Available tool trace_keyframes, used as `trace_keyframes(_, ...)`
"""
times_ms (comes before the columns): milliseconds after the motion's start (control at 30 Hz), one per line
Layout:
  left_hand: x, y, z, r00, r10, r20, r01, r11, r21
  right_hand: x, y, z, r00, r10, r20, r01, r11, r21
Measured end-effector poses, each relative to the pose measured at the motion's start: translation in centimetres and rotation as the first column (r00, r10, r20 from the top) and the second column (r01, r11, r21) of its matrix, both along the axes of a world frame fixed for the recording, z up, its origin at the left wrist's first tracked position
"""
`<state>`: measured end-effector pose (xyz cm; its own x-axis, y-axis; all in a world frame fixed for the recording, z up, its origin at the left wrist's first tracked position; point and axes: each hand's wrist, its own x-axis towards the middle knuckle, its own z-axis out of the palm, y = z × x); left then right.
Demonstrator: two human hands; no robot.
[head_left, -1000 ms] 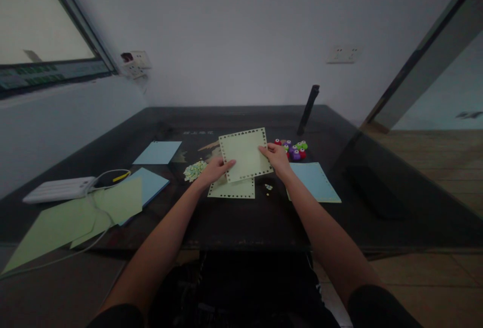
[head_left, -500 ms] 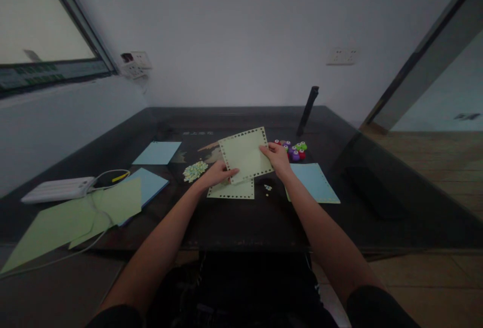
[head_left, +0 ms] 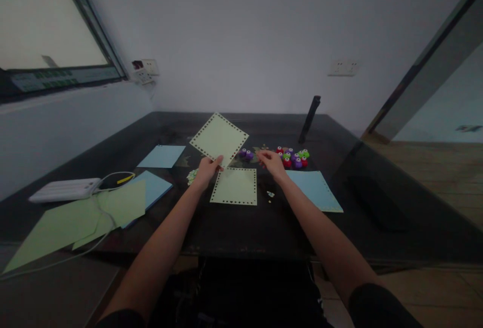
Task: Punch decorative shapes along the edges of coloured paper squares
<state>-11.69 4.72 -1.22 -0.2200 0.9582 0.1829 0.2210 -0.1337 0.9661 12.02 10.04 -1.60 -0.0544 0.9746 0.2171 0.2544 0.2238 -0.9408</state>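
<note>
Pale-green sheet [head_left: 220, 138], holes lining borders, held toward far edge of table [head_left: 237, 230], corner pinched by left hand [head_left: 208, 170]; right hand [head_left: 273, 163]: grip unclear.

We cannot tell whether the right hand [head_left: 270, 163], too dim at its tips, pinches anything, while the left hand [head_left: 209, 170] covers part of the paper cut-out pile [head_left: 191, 176] and hole-edged green sheet [head_left: 220, 138], and the left edge crops the window [head_left: 45, 21].
</note>
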Motion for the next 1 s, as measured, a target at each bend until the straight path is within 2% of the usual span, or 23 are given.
trace_keyframes(100,-0.2,0.3,-0.3,0.998,0.03,0.059,-0.03,0.999,-0.015,-1.2,1.1,-0.3,0.961,-0.054,0.272,0.034,0.996,0.077)
trace_keyframes(267,0.0,0.4,-0.3,0.993,0.01,0.114,-0.002,0.998,-0.064,-2.8,2.2,-0.2,0.78,-0.149,0.608,0.089,0.988,0.129)
trace_keyframes(433,0.5,-0.1,0.2,0.986,-0.024,0.167,0.038,0.996,-0.08,-4.0,2.7,0.0,0.607,-0.158,0.779,0.113,0.987,0.113)
trace_keyframes(533,0.9,-0.4,0.5,0.98,-0.045,0.195,0.062,0.995,-0.081,-4.4,2.7,-0.1,0.56,-0.179,0.809,0.144,0.983,0.118)
trace_keyframes(667,0.9,-0.5,0.5,0.977,-0.054,0.204,0.072,0.994,-0.081,-4.5,2.6,-0.4,0.575,-0.222,0.788,0.174,0.974,0.147)
trace_keyframes(867,0.9,-0.4,0.2,0.988,-0.049,0.15,0.062,0.994,-0.089,-4.1,2.8,-0.9,0.634,-0.21,0.744,0.149,0.978,0.15)
trace_keyframes(933,1.0,-0.4,0.3,0.989,-0.052,0.135,0.065,0.994,-0.091,-3.9,2.9,-1.0,0.686,-0.199,0.7,0.141,0.98,0.141)
trace_keyframes(1000,1.0,-0.6,0.4,0.992,-0.056,0.116,0.067,0.994,-0.089,-3.6,2.9,-1.0,0.782,-0.181,0.597,0.135,0.983,0.122)
